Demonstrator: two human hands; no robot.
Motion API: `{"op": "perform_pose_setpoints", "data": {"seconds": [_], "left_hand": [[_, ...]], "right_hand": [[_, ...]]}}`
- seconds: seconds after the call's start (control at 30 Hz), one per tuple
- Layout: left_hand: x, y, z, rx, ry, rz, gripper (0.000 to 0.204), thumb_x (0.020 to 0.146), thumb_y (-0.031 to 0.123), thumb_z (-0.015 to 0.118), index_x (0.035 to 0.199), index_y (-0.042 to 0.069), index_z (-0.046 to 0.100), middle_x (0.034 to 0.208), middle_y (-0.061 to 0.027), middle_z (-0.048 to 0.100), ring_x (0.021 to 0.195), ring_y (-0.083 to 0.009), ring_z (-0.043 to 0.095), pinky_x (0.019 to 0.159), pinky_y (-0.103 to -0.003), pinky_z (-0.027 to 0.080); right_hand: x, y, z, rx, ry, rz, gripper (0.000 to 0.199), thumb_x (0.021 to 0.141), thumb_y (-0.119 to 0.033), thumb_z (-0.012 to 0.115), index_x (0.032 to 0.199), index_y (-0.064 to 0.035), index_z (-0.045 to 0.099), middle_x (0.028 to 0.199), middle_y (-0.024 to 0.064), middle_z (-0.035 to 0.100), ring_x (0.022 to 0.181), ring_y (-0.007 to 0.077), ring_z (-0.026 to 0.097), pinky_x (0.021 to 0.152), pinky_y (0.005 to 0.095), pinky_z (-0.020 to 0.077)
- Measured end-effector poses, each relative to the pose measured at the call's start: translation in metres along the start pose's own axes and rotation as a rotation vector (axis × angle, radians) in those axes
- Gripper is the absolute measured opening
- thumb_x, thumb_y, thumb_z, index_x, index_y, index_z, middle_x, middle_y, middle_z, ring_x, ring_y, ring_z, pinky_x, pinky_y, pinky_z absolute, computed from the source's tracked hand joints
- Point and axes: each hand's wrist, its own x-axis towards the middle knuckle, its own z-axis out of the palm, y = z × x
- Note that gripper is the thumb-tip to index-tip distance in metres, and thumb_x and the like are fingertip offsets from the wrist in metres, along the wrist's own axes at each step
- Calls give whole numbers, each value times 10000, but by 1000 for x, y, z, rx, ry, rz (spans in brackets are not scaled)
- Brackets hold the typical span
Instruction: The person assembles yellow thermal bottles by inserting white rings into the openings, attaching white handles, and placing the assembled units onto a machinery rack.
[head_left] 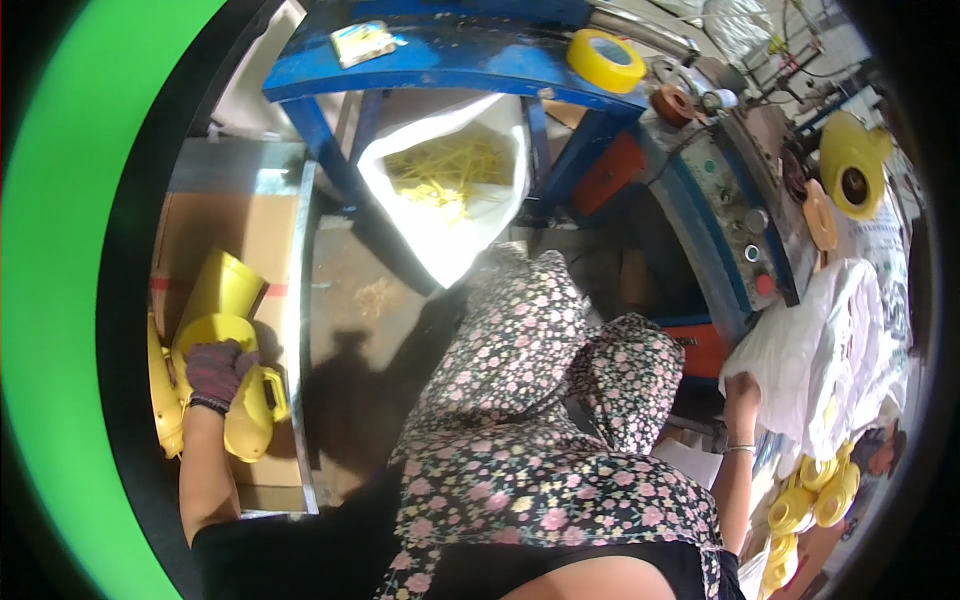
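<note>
- We have our left hand [215, 372], in a dark purple knitted glove, reaching into an open brown cardboard box [225, 220]; its fingers are bent over a hollow yellow plastic piece with a loop handle [248, 425], though we cannot tell whether they grip it.
- We see that piece inside the box, beside a yellow plastic tube with an angled mouth [220, 290] and a long yellow plastic piece [165, 400].
- We have our bare right hand [740, 388] at the edge of a crumpled white plastic bag [825, 340]; the bag hides most of its fingers, so we cannot tell how far they close or whether they hold it.
- We wear a black floral apron [540, 480] above a grey, sunlit floor [350, 265].
- We face a worn blue metal bench [470, 60], bearing a small flat packet [363, 44] and a thick yellow tape roll [625, 77].
- Within the bench's frame, we see an open white sack [440, 262] containing thin yellow strips [440, 170].
- To our right we have a blue-edged grey control panel [715, 190] with a round red button [764, 285], and, farther right, clustered yellow plastic parts [830, 490].
</note>
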Motion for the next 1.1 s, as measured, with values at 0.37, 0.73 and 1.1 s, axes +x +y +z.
{"op": "perform_pose_setpoints", "data": {"seconds": [0.37,0.73,1.1], "left_hand": [[21,169,-227,-289,680,1064,129,679,235,755,640,142,675,622,-39,616,581,-260,567,608,-390,415],[-24,341,-321,-404,980,1641,347,662,374,790,835,121,627,742,-53,562,733,-275,585,734,-445,494],[53,300,-198,-2599,-988,942,563,953,395,550,1412,90,433,1475,-84,426,1345,-290,387,1138,-490,273]], "right_hand": [[-11,-52,66,-210,204,-326,107,782,-140,644,792,-45,596,879,167,599,887,362,582,772,466,471],[-41,-216,-56,392,48,-1118,215,728,-191,719,852,-80,582,731,93,616,755,297,633,953,463,463],[-40,-178,-26,854,418,-974,296,705,-65,758,971,-81,632,990,48,637,972,259,606,1048,496,349]]}}
